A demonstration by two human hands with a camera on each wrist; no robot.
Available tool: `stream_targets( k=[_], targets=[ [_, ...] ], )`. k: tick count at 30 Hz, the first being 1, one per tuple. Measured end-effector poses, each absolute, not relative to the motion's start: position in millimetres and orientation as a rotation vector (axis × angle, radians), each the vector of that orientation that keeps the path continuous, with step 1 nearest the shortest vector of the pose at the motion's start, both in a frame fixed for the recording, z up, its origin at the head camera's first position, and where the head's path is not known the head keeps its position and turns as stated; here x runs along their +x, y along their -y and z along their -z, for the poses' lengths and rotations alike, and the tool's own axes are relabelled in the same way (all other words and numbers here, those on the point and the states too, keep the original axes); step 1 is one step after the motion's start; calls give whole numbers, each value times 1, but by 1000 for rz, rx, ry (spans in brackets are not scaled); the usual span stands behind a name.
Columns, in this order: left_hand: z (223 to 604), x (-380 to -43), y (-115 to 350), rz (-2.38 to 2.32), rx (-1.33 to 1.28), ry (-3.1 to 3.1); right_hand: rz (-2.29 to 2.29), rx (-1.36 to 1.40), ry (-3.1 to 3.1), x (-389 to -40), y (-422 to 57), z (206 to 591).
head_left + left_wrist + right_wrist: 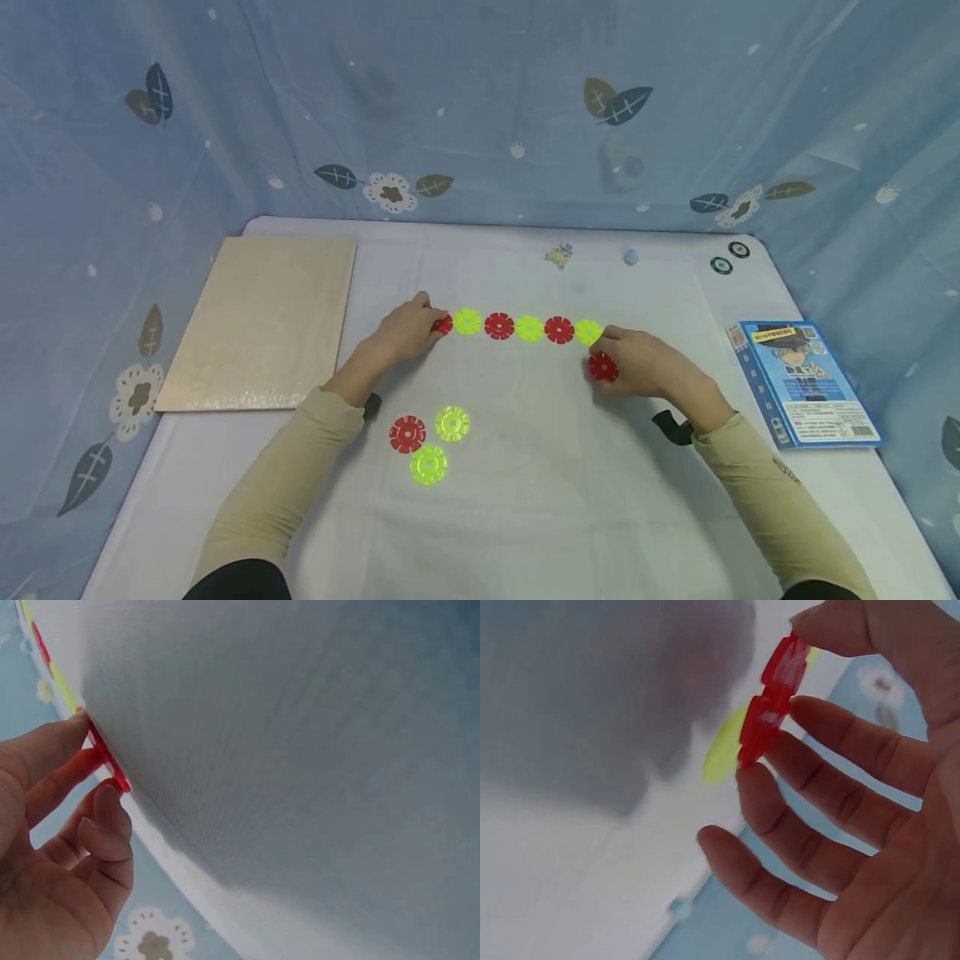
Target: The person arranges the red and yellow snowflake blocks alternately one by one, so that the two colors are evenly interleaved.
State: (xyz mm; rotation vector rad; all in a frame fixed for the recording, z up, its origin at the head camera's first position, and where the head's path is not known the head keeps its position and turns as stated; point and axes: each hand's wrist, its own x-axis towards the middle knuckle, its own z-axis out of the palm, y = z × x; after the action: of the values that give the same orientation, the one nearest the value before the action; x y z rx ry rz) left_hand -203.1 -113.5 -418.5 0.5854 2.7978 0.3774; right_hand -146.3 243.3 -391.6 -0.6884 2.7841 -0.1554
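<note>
A row of red and yellow-green notched plastic discs runs across the white table, a red disc [499,326] and a yellow-green disc [529,328] alternating. At its left end, my left hand [405,330] pinches the edges of the last red disc [109,759] between thumb and fingers. My right hand [651,364] holds another red disc [771,701] by its edges, beside and just in front of the yellow-green disc [588,332] that forms the right end. In the right wrist view this held disc stands tilted, partly covering the yellow-green one.
Nearer me lie a loose red disc [407,434] and two yellow-green discs [452,423]. A beige board [258,321] is at the left and a blue box [810,383] at the right. Small round pieces [722,266] and stickers [558,256] sit along the back.
</note>
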Motion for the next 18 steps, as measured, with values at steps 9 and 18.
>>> stream_targets(
  k=[9,18],
  targets=[
    [417,-203,113,-365,584,-2796,179,-495,-2796,-178,-275,396],
    [419,-203,114,-360,597,-2791,198,-446,-2761,-198,-284,403]
  ],
)
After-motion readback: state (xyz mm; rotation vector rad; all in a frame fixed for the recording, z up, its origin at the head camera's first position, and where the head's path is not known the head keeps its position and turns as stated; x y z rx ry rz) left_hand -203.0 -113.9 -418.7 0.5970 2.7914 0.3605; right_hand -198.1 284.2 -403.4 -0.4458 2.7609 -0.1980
